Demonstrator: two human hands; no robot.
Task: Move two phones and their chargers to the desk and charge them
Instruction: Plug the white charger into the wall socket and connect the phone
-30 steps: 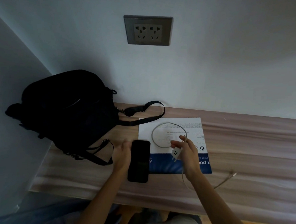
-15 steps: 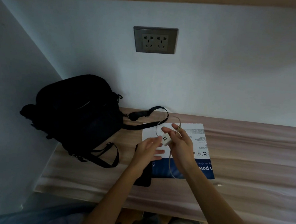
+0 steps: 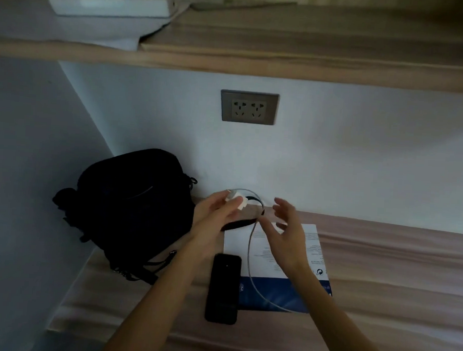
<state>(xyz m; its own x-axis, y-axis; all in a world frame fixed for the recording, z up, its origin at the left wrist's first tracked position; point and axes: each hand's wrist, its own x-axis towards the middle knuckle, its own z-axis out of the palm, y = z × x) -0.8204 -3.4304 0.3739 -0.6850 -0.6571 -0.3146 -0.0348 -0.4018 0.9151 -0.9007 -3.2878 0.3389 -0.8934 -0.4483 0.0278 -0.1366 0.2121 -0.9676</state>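
My left hand is raised above the desk and holds a small white charger plug. Its grey cable loops behind the hand and hangs down across the booklet. My right hand hovers just right of it, fingers spread, holding nothing. A black phone lies flat on the desk below my hands. The grey double wall socket sits on the wall above. Only one phone is in view.
A black backpack leans in the left corner, its strap lying behind my hands. A white and blue booklet lies under the cable. A wooden shelf overhangs the desk, with a white object on it.
The plug has passed from my right hand to my left, which lifted it toward the wall. My right hand let go and opened. The view tilted up, revealing the shelf.
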